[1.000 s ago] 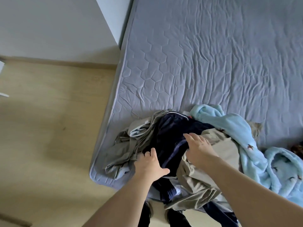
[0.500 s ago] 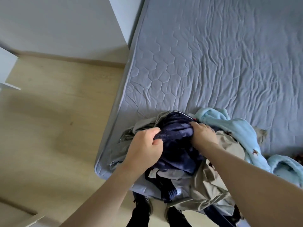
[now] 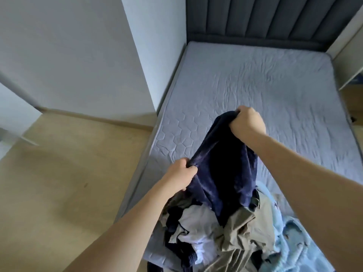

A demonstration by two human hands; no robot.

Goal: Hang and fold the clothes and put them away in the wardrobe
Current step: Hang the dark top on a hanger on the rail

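Observation:
A dark navy garment hangs lifted above a heap of clothes at the near corner of the bed. My left hand grips its lower left edge. My right hand grips its upper edge, higher and farther out over the mattress. Below it lie a khaki garment, a pale grey-white piece and a light blue fleece. The garment's bottom still touches the heap.
The grey quilted mattress stretches ahead to a dark padded headboard. A white wall stands at the left, with wooden floor beside the bed. A pale furniture edge shows at the far right.
Both hands closed on the navy garment and pulled it up off the heap, the right hand rising farther. The view tilted up, bringing the headboard in.

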